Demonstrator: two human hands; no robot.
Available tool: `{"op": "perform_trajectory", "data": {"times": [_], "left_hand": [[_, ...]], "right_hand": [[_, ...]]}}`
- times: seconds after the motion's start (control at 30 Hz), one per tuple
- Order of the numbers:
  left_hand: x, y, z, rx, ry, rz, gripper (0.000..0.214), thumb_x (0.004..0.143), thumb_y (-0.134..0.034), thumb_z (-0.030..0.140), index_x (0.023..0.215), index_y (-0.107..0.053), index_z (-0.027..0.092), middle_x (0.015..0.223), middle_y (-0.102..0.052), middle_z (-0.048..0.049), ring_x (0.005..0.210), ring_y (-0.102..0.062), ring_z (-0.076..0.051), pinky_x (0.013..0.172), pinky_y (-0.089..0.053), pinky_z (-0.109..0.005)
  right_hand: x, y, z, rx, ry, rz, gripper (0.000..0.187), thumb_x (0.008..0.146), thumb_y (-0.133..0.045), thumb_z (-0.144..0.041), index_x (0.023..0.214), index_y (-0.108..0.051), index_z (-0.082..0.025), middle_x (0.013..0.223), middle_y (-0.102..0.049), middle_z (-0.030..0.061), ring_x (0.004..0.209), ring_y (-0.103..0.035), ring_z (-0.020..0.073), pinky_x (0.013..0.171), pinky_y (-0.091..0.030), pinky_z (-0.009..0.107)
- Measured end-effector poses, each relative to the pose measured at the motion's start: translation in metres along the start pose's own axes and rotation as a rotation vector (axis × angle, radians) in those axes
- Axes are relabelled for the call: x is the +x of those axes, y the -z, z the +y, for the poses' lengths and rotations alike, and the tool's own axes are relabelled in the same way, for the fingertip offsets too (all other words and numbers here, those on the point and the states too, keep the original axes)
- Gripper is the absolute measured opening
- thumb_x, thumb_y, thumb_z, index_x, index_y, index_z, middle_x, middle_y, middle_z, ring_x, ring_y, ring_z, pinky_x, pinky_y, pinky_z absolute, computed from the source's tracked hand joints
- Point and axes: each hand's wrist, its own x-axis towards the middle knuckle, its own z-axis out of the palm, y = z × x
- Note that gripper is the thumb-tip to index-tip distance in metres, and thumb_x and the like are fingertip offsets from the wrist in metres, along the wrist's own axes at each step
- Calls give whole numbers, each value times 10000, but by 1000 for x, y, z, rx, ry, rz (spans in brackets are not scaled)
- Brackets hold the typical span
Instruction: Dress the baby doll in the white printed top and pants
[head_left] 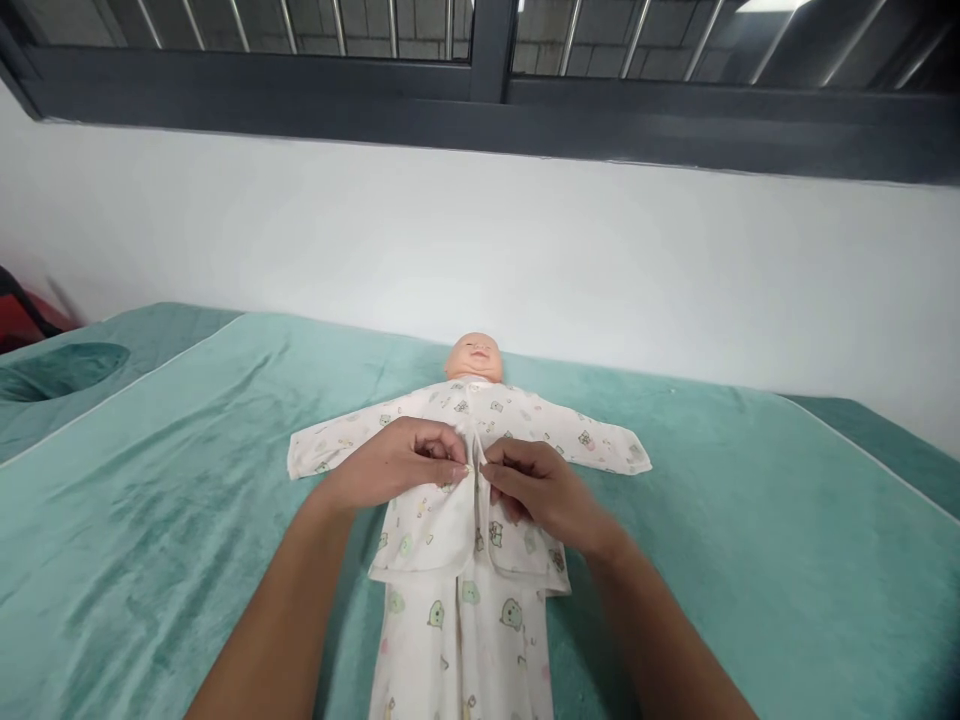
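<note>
A baby doll lies on its back, its head toward the wall. It is dressed in a white printed jacket with long sleeves spread to both sides, and white printed pants below. The jacket's front parts along the middle under the chest, while the upper part meets near the neck. My left hand pinches the left front edge between thumb and fingers. Opposite it, my right hand grips the right front edge, fingers closed. Any fastener between the fingertips is too small to make out.
Green plush cloth covers the surface under the doll. A dark round opening shows at the left, near a red and black item. The white wall rises behind, below a dark window frame with metal bars.
</note>
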Motion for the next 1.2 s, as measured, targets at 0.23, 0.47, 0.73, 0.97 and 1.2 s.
{"op": "perform_trajectory", "data": {"times": [0.23,0.47,0.73,0.97,1.2], "left_hand": [[3,-8,1,-187,19,-51,105,831,-637,237,782,-607,149,642,-644,-15,529,-566,-87,420,-284,-171],[3,-11,0,-193,29,-19,87,849,-621,254,843,-589,173,667,-640,-11,599,-634,-129,421,-399,-166],[4,-14,1,-223,6,-6,80,859,-608,248,879,-560,187,688,-614,11,583,-625,-114,418,-414,-164],[5,-16,-3,-251,-12,-4,139,856,-617,270,847,-505,189,655,-610,17,557,-613,-115,415,-426,-175],[3,-17,2,-221,-19,-14,191,866,-610,318,864,-458,203,662,-588,31,550,-593,-107,439,-438,-187]], "right_hand": [[1,0,3,-11,37,-8,279,926,-513,-362,710,-506,-186,590,-505,-44,476,-469,67,466,-313,212],[0,2,4,-18,43,-12,281,941,-492,-364,731,-538,-183,646,-533,-31,503,-479,69,487,-349,213],[0,5,4,-15,13,-17,315,956,-462,-385,749,-581,-179,565,-535,-28,495,-471,78,495,-359,219],[-1,3,3,13,-56,13,125,881,-574,-330,879,-564,-206,544,-492,-66,481,-454,76,450,-329,201],[-2,-3,-1,-82,-55,84,100,825,-586,-251,914,-549,-223,534,-421,-92,480,-400,71,448,-288,200]]}}
